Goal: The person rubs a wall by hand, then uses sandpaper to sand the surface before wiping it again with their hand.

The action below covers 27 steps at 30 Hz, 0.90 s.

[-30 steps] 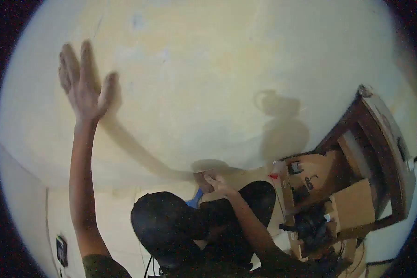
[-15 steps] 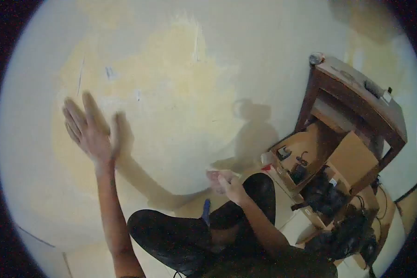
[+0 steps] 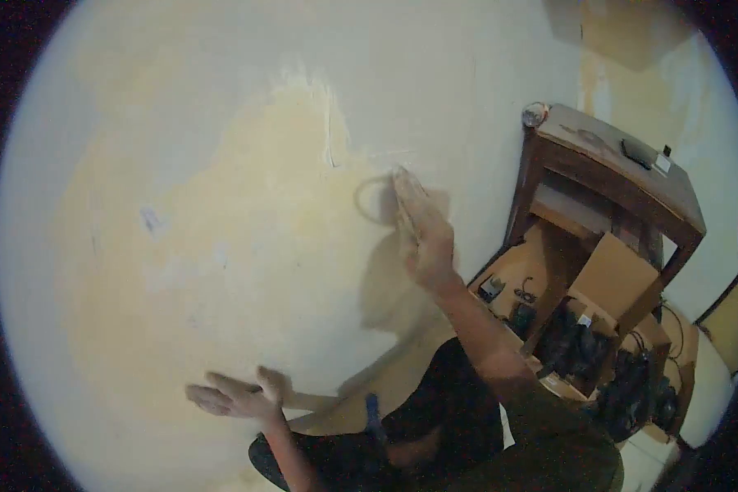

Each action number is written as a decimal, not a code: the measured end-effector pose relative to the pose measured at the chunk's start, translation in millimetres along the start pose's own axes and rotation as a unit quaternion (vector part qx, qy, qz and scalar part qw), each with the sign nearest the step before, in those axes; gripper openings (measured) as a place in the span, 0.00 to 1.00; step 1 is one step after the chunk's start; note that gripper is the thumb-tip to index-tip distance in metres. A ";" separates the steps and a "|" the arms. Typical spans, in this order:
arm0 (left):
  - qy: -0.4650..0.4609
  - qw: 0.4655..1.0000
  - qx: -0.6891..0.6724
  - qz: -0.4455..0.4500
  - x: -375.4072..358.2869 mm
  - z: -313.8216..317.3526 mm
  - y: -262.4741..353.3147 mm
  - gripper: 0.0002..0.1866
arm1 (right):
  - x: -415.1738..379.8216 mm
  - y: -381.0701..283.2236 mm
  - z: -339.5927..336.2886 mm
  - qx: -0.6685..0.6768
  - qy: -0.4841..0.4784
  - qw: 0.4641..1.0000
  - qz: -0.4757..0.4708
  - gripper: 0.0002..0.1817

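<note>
My right hand [image 3: 425, 234] is raised to the pale wall [image 3: 287, 271], its fingers straight and pressed together, pointing up, with the fingertips right at the surface. I cannot tell what it holds; the palm side is hidden. Lower down, my left hand [image 3: 238, 397] reaches leftward over the wall with its fingers out and its thumb apart, holding nothing. Around both hands the wall shows a yellowish patch [image 3: 271, 156] among whitish areas. A raised or scratched streak [image 3: 330, 131] runs upright left of my right hand.
At the right stands a dark wooden table [image 3: 623, 172], with a small round item [image 3: 535, 114] on its corner. Open cardboard boxes [image 3: 619, 275] with black items and cables sit below it. My bent legs [image 3: 435, 394] are close to the wall.
My right hand has risen from beside my knee to the wall, and its fingers have straightened. My left hand has dropped lower and turned leftward. The view has shifted slightly.
</note>
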<state>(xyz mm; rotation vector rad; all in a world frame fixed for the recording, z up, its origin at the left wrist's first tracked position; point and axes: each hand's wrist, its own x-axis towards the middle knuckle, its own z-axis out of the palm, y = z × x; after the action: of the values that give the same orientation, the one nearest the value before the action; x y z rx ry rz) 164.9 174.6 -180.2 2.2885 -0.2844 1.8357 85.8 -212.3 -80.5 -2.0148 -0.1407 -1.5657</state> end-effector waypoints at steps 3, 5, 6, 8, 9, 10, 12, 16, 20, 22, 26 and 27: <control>-0.001 1.000 0.002 -0.022 -47.1 10.3 -14.4 0.48 | -23.8 -2.2 23.4 -0.090 0.033 0.995 -0.040 0.28; 0.002 1.000 0.014 -0.022 -65.0 19.6 -17.5 0.47 | -37.5 5.3 36.4 -0.117 0.045 0.991 -0.042 0.27; 0.003 1.000 0.016 -0.019 -67.7 25.1 -19.2 0.47 | -34.6 8.2 37.3 -0.115 0.046 0.991 -0.045 0.27; -0.005 1.000 0.024 -0.008 -57.1 23.0 -15.5 0.46 | -11.1 -0.9 29.0 -0.113 0.043 0.992 -0.040 0.27; -0.004 1.000 0.021 0.004 -50.2 21.5 -13.5 0.47 | 1.2 -2.1 25.3 -0.114 0.049 0.992 -0.038 0.27; 0.001 1.000 0.017 -0.003 -55.3 21.3 -14.8 0.47 | 9.0 -5.1 21.8 -0.114 0.053 0.991 -0.042 0.28; 0.008 1.000 0.008 -0.018 -64.0 25.0 -19.7 0.47 | 5.4 -1.8 22.7 -0.127 0.043 0.990 -0.041 0.29; 0.009 1.000 0.009 0.005 -58.9 20.6 -17.1 0.45 | -33.0 19.3 31.0 -0.126 0.025 0.990 -0.065 0.33; -0.011 1.000 0.009 0.008 -70.1 19.0 -18.8 0.45 | -5.3 9.0 19.6 -0.123 0.028 0.990 -0.062 0.35; -0.022 1.000 0.007 0.013 -69.0 29.5 -16.9 0.46 | 8.6 21.4 18.8 -0.095 0.034 0.993 -0.058 0.34; -0.036 0.999 0.017 0.025 -87.3 42.9 -28.1 0.48 | -40.2 54.8 20.3 -0.169 -0.006 0.986 -0.002 0.31; -0.039 0.999 0.022 0.025 -96.9 43.6 -30.2 0.49 | -65.7 65.6 23.3 -0.162 -0.017 0.987 0.010 0.30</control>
<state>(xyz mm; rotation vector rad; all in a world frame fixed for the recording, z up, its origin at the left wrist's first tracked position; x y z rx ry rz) 193.3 194.7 -285.0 2.4082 -0.3194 1.7954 113.1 -237.9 -168.5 -2.2812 0.1313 -1.6261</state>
